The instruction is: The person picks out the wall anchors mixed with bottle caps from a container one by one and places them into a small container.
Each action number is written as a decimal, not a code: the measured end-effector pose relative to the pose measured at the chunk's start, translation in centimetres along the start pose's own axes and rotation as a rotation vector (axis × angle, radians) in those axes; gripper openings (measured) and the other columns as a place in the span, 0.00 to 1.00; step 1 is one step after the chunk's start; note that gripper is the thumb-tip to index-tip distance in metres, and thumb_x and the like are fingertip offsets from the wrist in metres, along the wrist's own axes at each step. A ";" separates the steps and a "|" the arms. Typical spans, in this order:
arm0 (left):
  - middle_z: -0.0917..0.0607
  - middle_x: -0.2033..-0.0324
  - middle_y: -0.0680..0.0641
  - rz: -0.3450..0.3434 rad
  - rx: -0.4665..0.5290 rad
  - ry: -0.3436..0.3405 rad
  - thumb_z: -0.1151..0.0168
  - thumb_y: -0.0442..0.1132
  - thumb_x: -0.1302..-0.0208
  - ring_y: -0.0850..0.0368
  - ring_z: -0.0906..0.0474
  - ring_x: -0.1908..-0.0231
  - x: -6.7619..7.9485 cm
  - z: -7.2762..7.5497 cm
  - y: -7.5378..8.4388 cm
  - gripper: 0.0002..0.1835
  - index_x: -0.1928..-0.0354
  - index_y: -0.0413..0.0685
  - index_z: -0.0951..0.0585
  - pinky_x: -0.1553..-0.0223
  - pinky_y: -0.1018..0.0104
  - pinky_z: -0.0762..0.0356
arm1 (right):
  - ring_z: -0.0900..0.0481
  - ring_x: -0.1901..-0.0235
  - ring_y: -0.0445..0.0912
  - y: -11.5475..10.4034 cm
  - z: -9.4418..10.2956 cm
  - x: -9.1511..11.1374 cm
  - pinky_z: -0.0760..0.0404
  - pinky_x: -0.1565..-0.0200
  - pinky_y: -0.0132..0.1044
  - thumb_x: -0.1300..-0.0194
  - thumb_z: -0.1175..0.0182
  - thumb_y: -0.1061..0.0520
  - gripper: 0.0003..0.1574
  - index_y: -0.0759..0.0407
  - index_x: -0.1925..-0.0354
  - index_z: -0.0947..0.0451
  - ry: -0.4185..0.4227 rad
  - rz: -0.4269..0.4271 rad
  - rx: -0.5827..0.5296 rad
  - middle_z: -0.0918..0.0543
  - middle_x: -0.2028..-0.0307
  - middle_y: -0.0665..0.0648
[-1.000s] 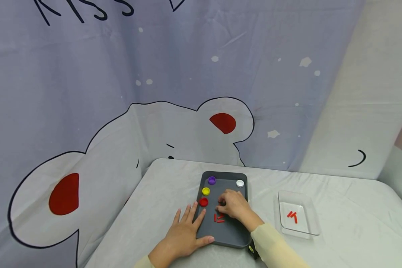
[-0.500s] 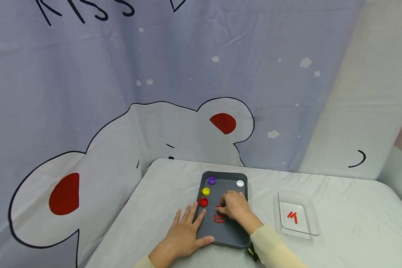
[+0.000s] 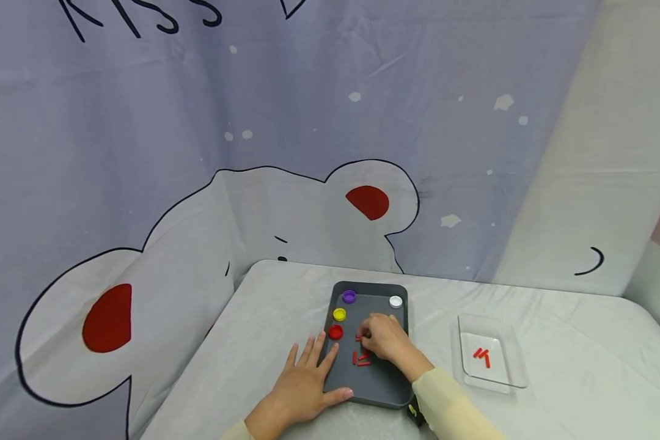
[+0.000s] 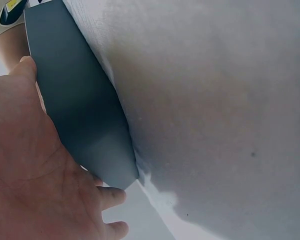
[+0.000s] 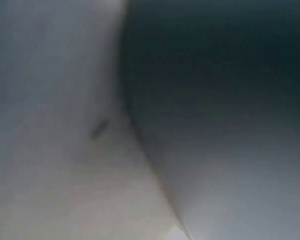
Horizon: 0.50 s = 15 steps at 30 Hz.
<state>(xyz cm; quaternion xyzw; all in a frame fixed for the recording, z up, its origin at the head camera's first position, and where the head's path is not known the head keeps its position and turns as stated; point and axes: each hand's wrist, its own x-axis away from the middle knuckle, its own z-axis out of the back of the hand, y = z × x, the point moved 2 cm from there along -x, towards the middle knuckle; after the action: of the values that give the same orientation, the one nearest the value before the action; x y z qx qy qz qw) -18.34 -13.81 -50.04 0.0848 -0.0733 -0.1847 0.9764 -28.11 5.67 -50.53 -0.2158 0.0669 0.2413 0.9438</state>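
Note:
On a dark grey tray (image 3: 382, 388) lie several short red sticks (image 3: 363, 364). My right hand (image 3: 385, 337) is over the tray's middle, its curled index finger and thumb pinching a small red stick (image 3: 358, 339) whose end shows at the fingertips. My left hand (image 3: 301, 391) lies spread against the tray's left side, thumb along the near edge and fingers straight. In the left wrist view the left palm (image 4: 35, 170) is beside the tray's outer wall (image 4: 85, 100). The right wrist view is blurred and shows only the tray's dark side (image 5: 225, 110) and pale cloth.
Small round caps, purple (image 3: 349, 297), yellow (image 3: 339, 315) and red (image 3: 335, 332), line the tray's left side. A white cap (image 3: 396, 302) sits at its far right. Right of the tray, a clear plastic box (image 3: 508, 357) holds a few red sticks (image 3: 481, 353). White cloth (image 3: 275, 299) covers the table.
A red stick's end has come into view at my right fingertips, while the right hand stays over nearly the same spot. The left hand keeps its place on the tray.

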 end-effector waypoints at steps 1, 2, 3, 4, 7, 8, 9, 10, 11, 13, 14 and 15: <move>0.51 0.20 0.41 -0.001 0.000 -0.001 0.57 0.80 0.37 0.39 0.52 0.22 0.0 0.0 0.0 0.51 0.21 0.55 0.40 0.27 0.34 0.57 | 0.28 0.73 0.42 0.1 0.0 0.0 0.36 0.66 0.38 0.47 0.28 0.63 0.06 0.51 0.73 0.14 0.002 0.012 -0.005 0.28 0.76 0.45; 0.51 0.20 0.41 -0.001 0.000 -0.002 0.57 0.80 0.37 0.39 0.52 0.22 0.0 -0.1 0.0 0.51 0.21 0.55 0.40 0.27 0.34 0.57 | 0.28 0.73 0.42 0.1 0.0 0.0 0.37 0.66 0.38 0.47 0.29 0.64 0.07 0.51 0.72 0.13 0.003 0.020 -0.011 0.28 0.76 0.45; 0.51 0.20 0.41 -0.001 0.000 -0.004 0.58 0.80 0.37 0.39 0.52 0.22 0.0 -0.1 0.0 0.52 0.21 0.55 0.40 0.27 0.34 0.57 | 0.28 0.73 0.42 0.1 0.0 0.0 0.37 0.67 0.38 0.46 0.29 0.64 0.08 0.51 0.71 0.13 0.005 0.028 -0.016 0.28 0.76 0.45; 0.52 0.20 0.41 0.000 -0.001 -0.007 0.58 0.80 0.37 0.39 0.52 0.22 0.0 -0.1 0.0 0.52 0.21 0.55 0.40 0.27 0.34 0.57 | 0.28 0.73 0.42 0.2 0.0 0.1 0.37 0.67 0.38 0.46 0.29 0.65 0.08 0.51 0.70 0.12 0.009 0.029 -0.018 0.28 0.76 0.45; 0.52 0.20 0.41 0.001 -0.003 -0.009 0.58 0.81 0.38 0.39 0.53 0.22 0.0 -0.1 0.0 0.52 0.21 0.55 0.40 0.27 0.34 0.58 | 0.27 0.72 0.42 0.2 0.1 0.1 0.37 0.67 0.37 0.44 0.29 0.62 0.06 0.51 0.67 0.12 0.030 0.017 -0.017 0.27 0.75 0.45; 0.52 0.20 0.41 0.002 -0.003 -0.009 0.58 0.81 0.38 0.39 0.53 0.22 0.0 -0.1 0.0 0.52 0.21 0.55 0.40 0.27 0.34 0.58 | 0.27 0.72 0.42 0.1 0.2 0.1 0.37 0.66 0.38 0.44 0.28 0.61 0.05 0.52 0.67 0.12 0.034 0.007 -0.015 0.26 0.74 0.45; 0.52 0.20 0.41 0.003 -0.003 -0.008 0.58 0.81 0.38 0.39 0.53 0.22 0.0 0.0 0.0 0.52 0.21 0.55 0.41 0.27 0.34 0.58 | 0.27 0.72 0.43 0.1 0.3 0.1 0.36 0.66 0.38 0.44 0.27 0.59 0.04 0.52 0.67 0.13 0.039 0.000 -0.005 0.26 0.74 0.46; 0.52 0.20 0.41 0.004 -0.004 -0.007 0.58 0.81 0.38 0.39 0.53 0.22 0.0 0.0 0.0 0.52 0.21 0.55 0.41 0.27 0.34 0.58 | 0.26 0.72 0.43 0.1 0.3 0.1 0.35 0.66 0.39 0.44 0.26 0.56 0.06 0.53 0.67 0.13 0.039 -0.011 0.000 0.26 0.74 0.46; 0.52 0.20 0.41 0.004 -0.004 -0.006 0.58 0.81 0.38 0.39 0.53 0.22 0.0 0.0 0.1 0.52 0.21 0.55 0.41 0.27 0.34 0.58 | 0.26 0.72 0.44 0.0 0.4 0.1 0.35 0.65 0.39 0.45 0.25 0.54 0.08 0.53 0.67 0.14 0.036 -0.018 0.013 0.26 0.73 0.47; 0.52 0.20 0.41 0.005 -0.003 -0.004 0.58 0.81 0.37 0.39 0.53 0.22 0.0 0.0 0.1 0.52 0.21 0.55 0.40 0.27 0.34 0.58 | 0.25 0.70 0.45 0.0 0.4 0.2 0.34 0.65 0.40 0.47 0.23 0.49 0.14 0.54 0.67 0.15 0.018 -0.039 0.029 0.26 0.72 0.47; 0.52 0.20 0.41 0.005 -0.003 -0.004 0.58 0.80 0.37 0.39 0.53 0.22 0.0 0.0 0.1 0.52 0.21 0.55 0.40 0.27 0.34 0.58 | 0.25 0.70 0.45 0.0 0.4 0.2 0.34 0.64 0.40 0.48 0.22 0.47 0.17 0.54 0.67 0.15 0.008 -0.045 0.042 0.26 0.72 0.47; 0.52 0.20 0.41 0.005 -0.002 -0.004 0.58 0.80 0.37 0.39 0.53 0.22 0.0 0.0 0.1 0.52 0.21 0.55 0.40 0.27 0.34 0.58 | 0.25 0.69 0.46 -0.1 0.3 0.2 0.34 0.64 0.41 0.49 0.21 0.45 0.19 0.54 0.67 0.16 0.000 -0.051 0.049 0.26 0.72 0.48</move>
<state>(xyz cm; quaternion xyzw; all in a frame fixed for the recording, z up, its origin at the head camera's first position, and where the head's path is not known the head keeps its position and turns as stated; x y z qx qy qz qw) -18.31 -13.74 -49.98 0.0831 -0.0753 -0.1826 0.9768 -27.88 5.87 -50.25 -0.1940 0.0672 0.2152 0.9547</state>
